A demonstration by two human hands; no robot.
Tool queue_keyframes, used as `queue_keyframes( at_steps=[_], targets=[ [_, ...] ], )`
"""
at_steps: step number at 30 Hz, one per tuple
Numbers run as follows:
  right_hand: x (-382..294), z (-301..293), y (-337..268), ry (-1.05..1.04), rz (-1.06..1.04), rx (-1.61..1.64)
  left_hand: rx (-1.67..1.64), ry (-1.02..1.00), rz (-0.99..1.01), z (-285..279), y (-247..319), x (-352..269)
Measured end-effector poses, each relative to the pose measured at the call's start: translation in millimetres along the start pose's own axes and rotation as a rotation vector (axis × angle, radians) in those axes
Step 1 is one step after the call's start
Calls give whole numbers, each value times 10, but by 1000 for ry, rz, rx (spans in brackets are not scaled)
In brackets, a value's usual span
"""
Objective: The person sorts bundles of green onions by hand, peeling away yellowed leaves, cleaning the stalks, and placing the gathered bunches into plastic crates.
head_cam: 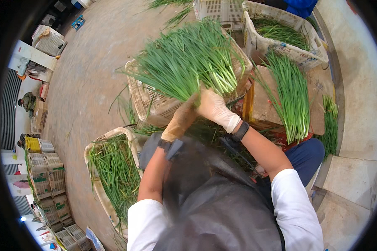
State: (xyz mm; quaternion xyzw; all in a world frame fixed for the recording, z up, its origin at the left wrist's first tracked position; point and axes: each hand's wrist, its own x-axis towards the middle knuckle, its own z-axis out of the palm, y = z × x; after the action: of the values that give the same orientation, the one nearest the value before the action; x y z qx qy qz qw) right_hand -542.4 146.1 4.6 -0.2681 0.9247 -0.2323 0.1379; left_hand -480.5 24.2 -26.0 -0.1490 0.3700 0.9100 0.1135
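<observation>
Gloved in a dirty tan glove, my left hand (182, 116) grips the stem end of a bunch of long green leaves (179, 83), probably garlic chives. My right hand (214, 106), in a paler glove, closes around the same stems from the other side. The bunch fans out to the upper left, over an upturned white plastic crate (150, 105). Beside it on that crate lies a pile of the same greens (204, 50), with pale stem ends towards the lower right. Another bundle (290, 100) rests on a board (270, 97) to the right.
A white crate of loose greens (116, 169) stands at lower left, and another crate (289, 50) at upper right. Tied greens (330, 125) lie by the right wall. Stacked crates (47, 182) and people (28, 102) are at the far left. Someone in blue (301, 6) is at the top.
</observation>
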Motion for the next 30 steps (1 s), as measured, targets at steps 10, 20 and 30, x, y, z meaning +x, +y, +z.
queue_keyframes(
  at_steps=[10, 20, 30],
  targets=[
    [-127, -448, 300, -143, 67, 797, 871, 208, 100, 103, 449, -643],
    [-960, -719, -184, 381, -531, -122, 2010, -160, 923, 981, 1433, -916],
    [-1657, -552, 360, 333, -883, -388, 1127, -295, -661, 596, 969, -1418]
  ],
)
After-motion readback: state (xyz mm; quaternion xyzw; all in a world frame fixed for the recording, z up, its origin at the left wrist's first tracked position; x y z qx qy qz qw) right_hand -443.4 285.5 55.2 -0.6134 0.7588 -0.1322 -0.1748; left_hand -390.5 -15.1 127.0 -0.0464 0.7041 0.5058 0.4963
